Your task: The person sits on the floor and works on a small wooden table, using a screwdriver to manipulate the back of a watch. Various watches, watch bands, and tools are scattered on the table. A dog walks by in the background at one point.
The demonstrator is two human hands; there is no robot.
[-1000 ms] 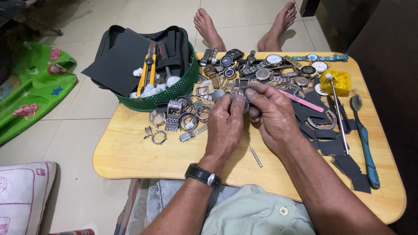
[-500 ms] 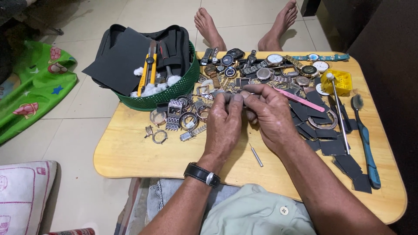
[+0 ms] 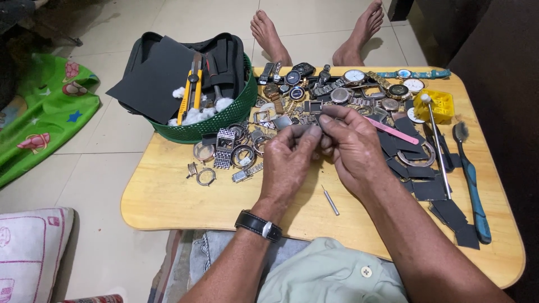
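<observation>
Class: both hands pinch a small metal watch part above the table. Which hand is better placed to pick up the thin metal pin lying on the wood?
Probably the right hand: the thin metal pin lies just under its wrist, while the left hand sits farther away.

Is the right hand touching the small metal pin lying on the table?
Apart. The head view shows bare wood between the right hand and the metal pin.

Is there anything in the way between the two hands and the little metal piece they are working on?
Nothing visible. The left hand and right hand both pinch the small grey metal piece directly at their fingertips, held above the wooden table and the pile of watch parts.
</observation>
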